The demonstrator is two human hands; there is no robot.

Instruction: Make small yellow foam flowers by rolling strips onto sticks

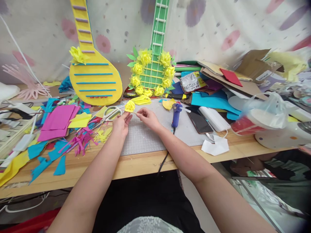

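Observation:
My left hand (120, 124) is closed around the base of a yellow paper flower (130, 105), above the grey cutting mat (145, 139). Close beside it, my right hand (148, 119) pinches a thin stem (133, 112) that runs sideways from under the flower. White-handled scissors (110, 114) lie just left of the flower. Behind my hands is a stack of yellow paper pieces (141, 100). A blue glue gun (176, 118) stands on the mat to the right, its black cord trailing over the table's front edge.
A yellow paper lute (96, 77) and a green one (155, 64) ringed with yellow flowers lean at the back. Left lie magenta sheets (58, 123) and blue scraps. Right are a phone (199, 119), a white power bank (214, 118) and a bagged cup (261, 118).

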